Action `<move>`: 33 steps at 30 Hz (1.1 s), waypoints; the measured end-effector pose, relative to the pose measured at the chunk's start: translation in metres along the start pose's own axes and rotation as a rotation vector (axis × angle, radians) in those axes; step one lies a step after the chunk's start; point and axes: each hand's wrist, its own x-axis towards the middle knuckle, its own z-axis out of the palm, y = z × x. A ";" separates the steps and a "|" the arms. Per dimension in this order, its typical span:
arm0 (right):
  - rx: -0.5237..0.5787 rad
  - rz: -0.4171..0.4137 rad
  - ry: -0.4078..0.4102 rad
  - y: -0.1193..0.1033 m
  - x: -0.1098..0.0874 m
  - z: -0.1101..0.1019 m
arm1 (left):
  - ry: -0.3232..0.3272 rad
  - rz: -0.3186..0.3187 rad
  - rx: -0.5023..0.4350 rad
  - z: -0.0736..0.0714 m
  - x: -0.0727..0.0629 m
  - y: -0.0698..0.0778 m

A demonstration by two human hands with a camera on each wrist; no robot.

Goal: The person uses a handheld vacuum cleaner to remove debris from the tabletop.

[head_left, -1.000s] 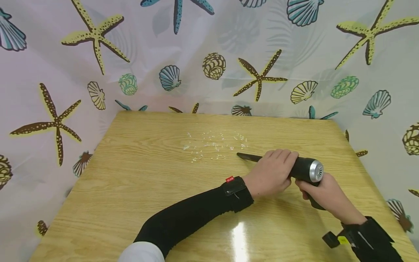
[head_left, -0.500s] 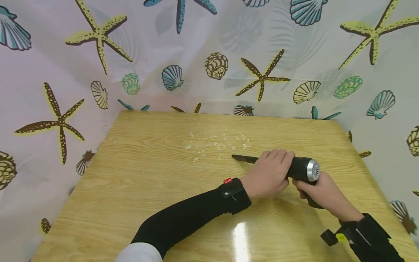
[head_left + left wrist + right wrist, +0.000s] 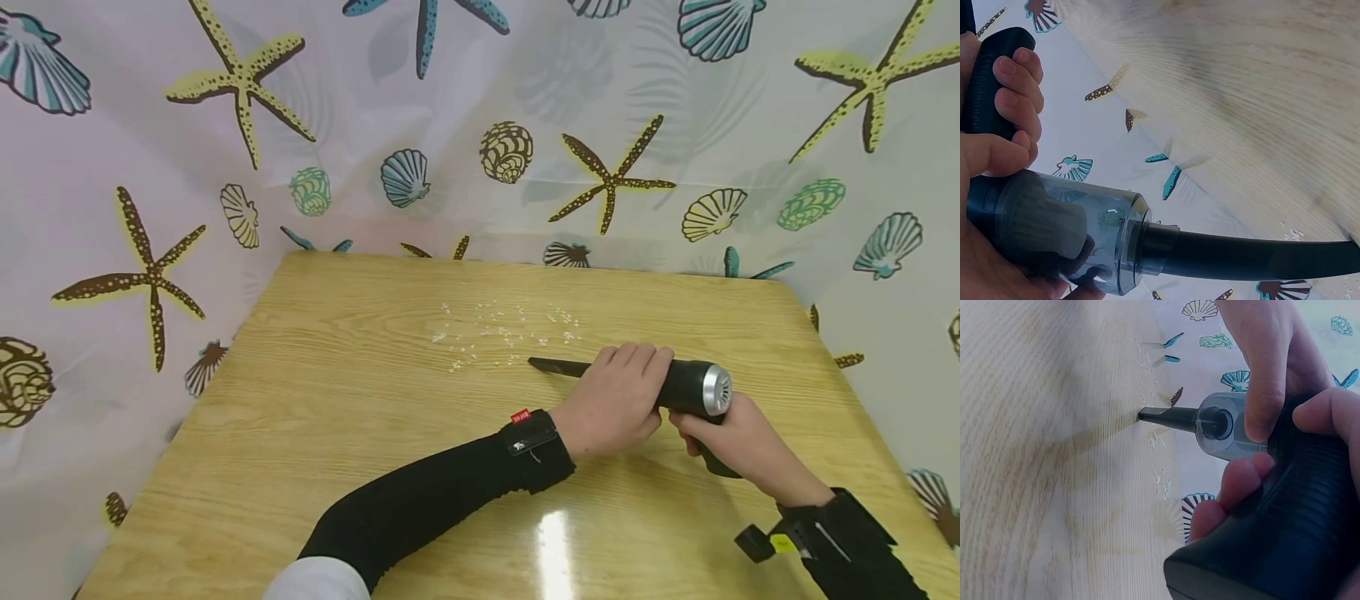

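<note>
A black handheld vacuum cleaner (image 3: 686,387) with a silver end cap is held in both hands over the table. My right hand (image 3: 738,437) grips its ribbed handle (image 3: 1297,519). My left hand (image 3: 618,400) wraps round the body from above, at the clear dust cup (image 3: 1072,225). The long black crevice nozzle (image 3: 558,367) points left, its tip close to the tabletop. Small white crumbs (image 3: 502,333) lie scattered just beyond and left of the tip. In the right wrist view the nozzle tip sits right beside the crumbs (image 3: 1161,481).
The wooden table (image 3: 337,433) reaches back to a curtain (image 3: 450,108) printed with starfish and shells, which also hangs along both sides. Black straps with devices are on both wrists; a small black box (image 3: 753,543) sticks out at the right one.
The vacuum nozzle has shifted a little left toward the crumbs, both hands moving with it and keeping their grip. The head view has turned slightly left.
</note>
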 end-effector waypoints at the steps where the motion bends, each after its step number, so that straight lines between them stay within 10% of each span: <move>1: -0.002 -0.002 -0.001 0.000 0.000 0.000 | -0.003 -0.002 -0.002 0.000 0.000 0.000; 33: 0.000 -0.027 -0.043 -0.004 0.012 0.006 | -0.037 -0.048 -0.027 -0.001 -0.007 -0.010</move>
